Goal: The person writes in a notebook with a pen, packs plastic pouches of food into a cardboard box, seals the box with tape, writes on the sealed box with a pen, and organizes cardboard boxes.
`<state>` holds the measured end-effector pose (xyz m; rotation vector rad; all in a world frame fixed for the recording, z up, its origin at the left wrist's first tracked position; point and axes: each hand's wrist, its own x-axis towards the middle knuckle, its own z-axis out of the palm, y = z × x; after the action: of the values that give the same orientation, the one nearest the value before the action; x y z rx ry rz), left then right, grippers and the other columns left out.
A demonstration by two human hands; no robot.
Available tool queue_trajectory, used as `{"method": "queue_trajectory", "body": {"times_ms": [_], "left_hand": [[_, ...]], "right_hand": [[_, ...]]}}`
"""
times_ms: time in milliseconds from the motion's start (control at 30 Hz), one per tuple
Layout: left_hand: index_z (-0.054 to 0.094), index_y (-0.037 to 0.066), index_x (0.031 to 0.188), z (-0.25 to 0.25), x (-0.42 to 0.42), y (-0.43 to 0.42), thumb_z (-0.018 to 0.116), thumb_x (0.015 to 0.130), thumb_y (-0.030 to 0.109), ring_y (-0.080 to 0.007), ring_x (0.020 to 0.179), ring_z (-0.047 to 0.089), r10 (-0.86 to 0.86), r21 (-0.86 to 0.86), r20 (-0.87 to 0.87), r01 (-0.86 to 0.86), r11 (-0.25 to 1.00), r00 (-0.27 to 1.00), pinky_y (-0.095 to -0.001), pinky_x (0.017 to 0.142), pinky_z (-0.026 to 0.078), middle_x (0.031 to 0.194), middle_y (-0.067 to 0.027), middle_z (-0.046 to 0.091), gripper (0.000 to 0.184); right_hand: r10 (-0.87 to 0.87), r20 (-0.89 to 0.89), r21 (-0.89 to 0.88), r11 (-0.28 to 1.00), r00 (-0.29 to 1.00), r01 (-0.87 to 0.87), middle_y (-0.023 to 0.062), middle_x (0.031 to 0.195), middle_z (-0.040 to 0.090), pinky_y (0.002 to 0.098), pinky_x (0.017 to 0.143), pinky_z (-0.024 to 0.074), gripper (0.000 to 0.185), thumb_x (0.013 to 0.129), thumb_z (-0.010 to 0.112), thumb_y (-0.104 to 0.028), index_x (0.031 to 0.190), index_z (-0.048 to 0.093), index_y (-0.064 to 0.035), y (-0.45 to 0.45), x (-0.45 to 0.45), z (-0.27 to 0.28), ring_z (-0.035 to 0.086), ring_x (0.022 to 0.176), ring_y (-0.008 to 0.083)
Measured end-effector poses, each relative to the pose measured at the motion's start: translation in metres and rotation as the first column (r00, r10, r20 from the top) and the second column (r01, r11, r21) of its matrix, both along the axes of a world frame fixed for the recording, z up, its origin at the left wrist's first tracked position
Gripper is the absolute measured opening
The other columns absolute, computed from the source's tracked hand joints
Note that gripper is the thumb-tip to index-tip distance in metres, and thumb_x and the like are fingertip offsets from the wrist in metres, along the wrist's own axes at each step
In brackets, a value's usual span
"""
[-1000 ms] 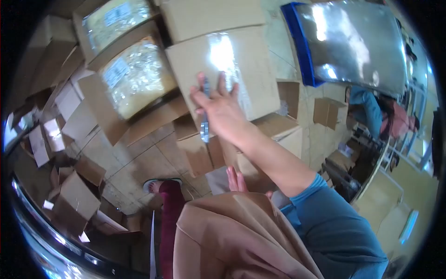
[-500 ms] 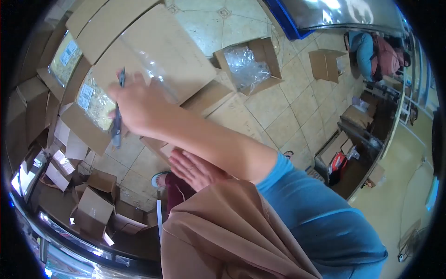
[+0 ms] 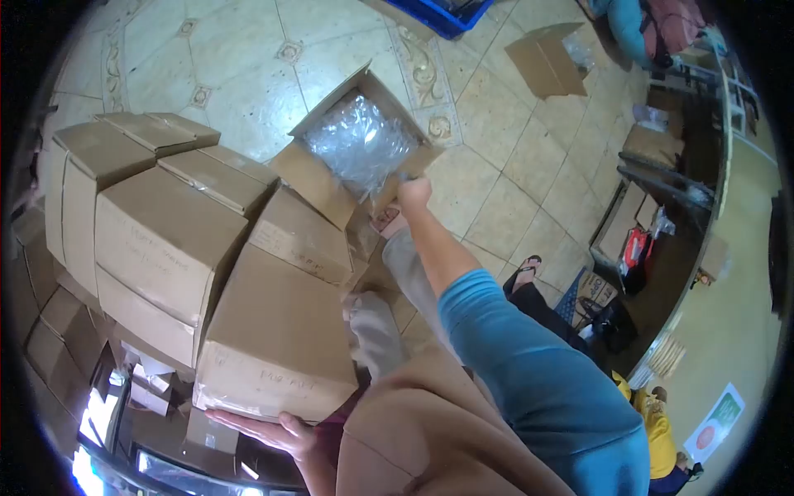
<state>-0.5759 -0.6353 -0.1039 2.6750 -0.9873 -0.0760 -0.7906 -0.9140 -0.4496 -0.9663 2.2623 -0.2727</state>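
Observation:
My right hand (image 3: 413, 194) is closed in a fist at the near flap of an open carton (image 3: 318, 178) filled with clear plastic wrap (image 3: 362, 142). A small dark tip of the cutter (image 3: 404, 176) shows beside its fingers; the rest is hidden. Lower down, my left hand (image 3: 265, 431) lies with fingers stretched against the lower side of a closed cardboard box (image 3: 281, 343) with handwriting on it. Another written-on carton (image 3: 302, 236) adjoins that box on its upper side.
Closed boxes (image 3: 157, 240) stand at the left. Grey-trousered legs (image 3: 372, 326) are between the cartons and my body. A small open carton (image 3: 546, 62) and a blue crate (image 3: 455, 21) lie on the tiles. People (image 3: 657, 434) are at the right, beside shelves (image 3: 612, 223).
The view has shifted, bringing the plastic-filled carton nearer the middle. My right hand has moved from the taped box to this carton's flap. My left hand has reached the written-on box.

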Motion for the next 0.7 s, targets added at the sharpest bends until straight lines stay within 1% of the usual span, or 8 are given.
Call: {"method": "queue_trajectory", "body": {"times_ms": [133,233,267,333,433,567,600,700], "left_hand": [[0.002,-0.004,0.138,0.004,-0.001,-0.002,0.030,0.081,0.067,-0.0377,0.133,0.006,0.021,-0.065,-0.142,-0.030,0.997,0.990,-0.0499,0.107,0.009,0.143,-0.0259,0.003,0.095],[0.003,-0.007,0.137,0.010,-0.004,-0.007,0.030,0.081,0.065,-0.0401,0.133,0.004,0.046,0.065,-0.138,-0.037,0.997,0.989,-0.0489,0.107,0.005,0.143,-0.0275,0.003,0.095],[0.005,-0.008,0.136,0.007,-0.001,-0.005,0.031,0.082,0.063,-0.0412,0.133,0.005,-0.011,0.040,-0.112,0.015,0.999,0.994,-0.0490,0.106,0.006,0.142,-0.0288,0.004,0.094],[0.006,-0.010,0.135,0.005,-0.001,-0.009,0.031,0.082,0.061,-0.0421,0.132,0.006,-0.018,0.057,-0.092,0.024,0.998,0.996,-0.0491,0.106,0.007,0.141,-0.0297,0.005,0.092],[0.005,-0.011,0.135,0.005,-0.002,-0.007,0.034,0.081,0.059,-0.0433,0.132,0.004,0.009,0.091,-0.110,0.001,0.996,0.994,-0.0488,0.107,0.006,0.141,-0.0303,0.005,0.093],[0.005,-0.008,0.136,0.010,-0.003,-0.002,0.056,0.073,0.046,-0.0435,0.132,0.003,0.062,0.122,-0.176,-0.041,0.992,0.982,-0.0490,0.107,0.008,0.141,-0.0309,0.005,0.098],[0.006,-0.008,0.136,0.018,-0.005,-0.006,0.057,0.073,0.045,-0.0409,0.133,0.004,0.131,0.190,-0.203,-0.092,0.977,0.970,-0.0492,0.107,0.009,0.142,-0.0294,0.006,0.097],[0.007,-0.005,0.137,0.037,-0.024,-0.003,0.054,0.077,0.046,-0.0392,0.133,0.006,0.262,0.289,-0.125,-0.218,0.932,0.957,-0.0501,0.106,0.009,0.143,-0.0262,0.008,0.092]], "right_hand": [[0.420,-0.136,0.011,0.906,0.897,-0.422,0.0123,0.070,0.062,0.0402,0.059,0.0461,0.020,0.069,0.062,-0.020,0.075,0.061,-0.0010,-0.010,-0.014,0.031,0.059,0.065,0.0272],[0.820,-0.261,0.205,0.562,0.508,-0.801,0.0094,0.065,0.060,0.0395,0.051,0.0433,0.025,0.078,0.052,-0.023,0.073,0.062,-0.0007,-0.134,-0.177,0.063,0.056,0.059,0.0227],[0.473,-0.217,0.173,0.879,0.854,-0.444,0.0111,0.076,0.063,0.0367,0.054,0.0459,0.028,0.079,0.056,-0.025,0.087,0.063,0.0006,-0.153,-0.172,0.102,0.059,0.067,0.0210],[0.168,0.166,-0.046,0.986,0.972,-0.162,0.0112,0.095,0.063,0.0333,0.066,0.0468,0.035,0.082,0.058,-0.025,0.105,0.058,0.0010,-0.198,-0.226,0.104,0.060,0.078,0.0237],[0.523,-0.542,0.134,0.827,0.658,-0.547,0.0172,0.102,0.061,0.0323,0.076,0.0462,0.046,0.083,0.058,-0.032,0.112,0.053,0.0031,-0.223,-0.242,0.127,0.060,0.089,0.0231],[0.804,-0.040,-0.212,0.573,0.593,-0.792,0.0127,0.108,0.059,0.0319,0.083,0.0423,0.037,0.086,0.055,-0.023,0.115,0.052,0.0008,-0.135,-0.059,0.235,0.055,0.097,0.0197],[0.683,0.471,-0.341,0.725,0.558,-0.599,0.0133,0.117,0.054,0.0312,0.087,0.0398,0.036,0.087,0.054,-0.017,0.119,0.049,-0.0002,-0.097,-0.020,0.256,0.051,0.102,0.0183],[0.977,0.202,-0.651,0.183,0.064,-0.737,0.0149,0.128,0.046,0.0395,0.100,0.0302,0.042,0.083,0.056,-0.010,0.122,0.045,-0.0031,0.027,0.092,0.341,0.043,0.118,0.0291]]}}
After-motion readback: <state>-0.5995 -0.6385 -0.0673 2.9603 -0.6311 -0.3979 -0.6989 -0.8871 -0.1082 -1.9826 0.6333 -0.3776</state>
